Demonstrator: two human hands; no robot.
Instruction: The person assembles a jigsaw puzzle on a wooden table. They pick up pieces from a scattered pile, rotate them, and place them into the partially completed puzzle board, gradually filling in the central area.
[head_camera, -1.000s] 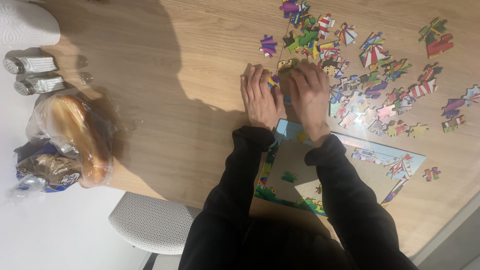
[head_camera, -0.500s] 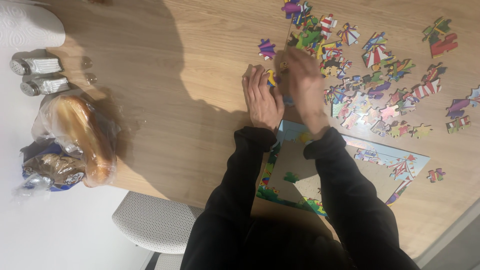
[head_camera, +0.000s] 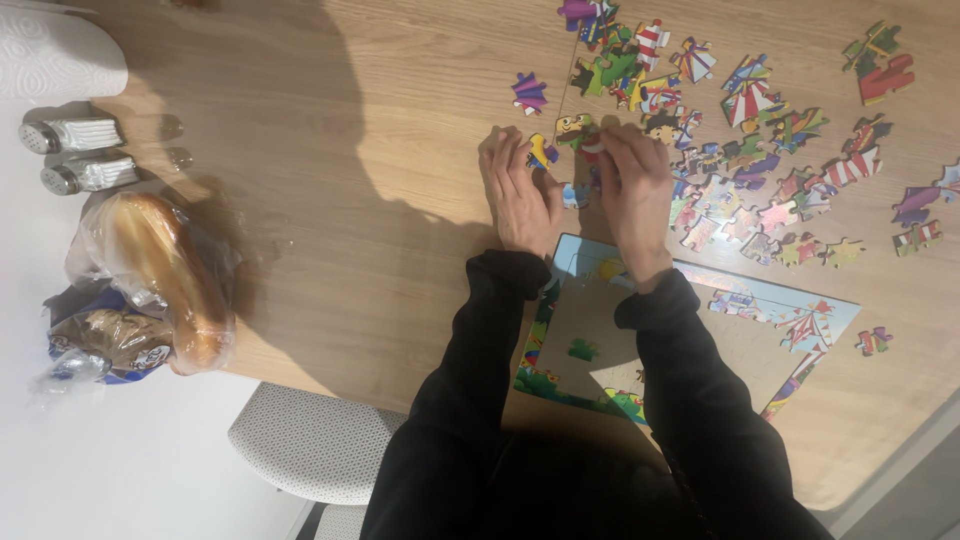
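Observation:
My left hand (head_camera: 518, 193) lies flat on the wooden table (head_camera: 350, 150), its fingertips pressing a small yellow and blue puzzle piece (head_camera: 541, 152). My right hand (head_camera: 634, 190) sits beside it, fingers curled and pinching a piece (head_camera: 592, 150) at the edge of a green and yellow joined cluster (head_camera: 576, 128). Loose colourful puzzle pieces (head_camera: 760, 140) spread to the right of both hands. A partly filled puzzle board (head_camera: 700, 340) with a coloured border lies under my forearms.
At the left table edge stand two shakers (head_camera: 75, 152), a white paper towel roll (head_camera: 55, 55) and bagged bread loaves (head_camera: 150, 285). A lone piece (head_camera: 528, 92) lies above my left hand. A grey chair seat (head_camera: 310, 445) sits below the table.
My right hand reached up toward the piece pile, then drew back down beside the left with a piece pinched. My left hand stayed flat in place.

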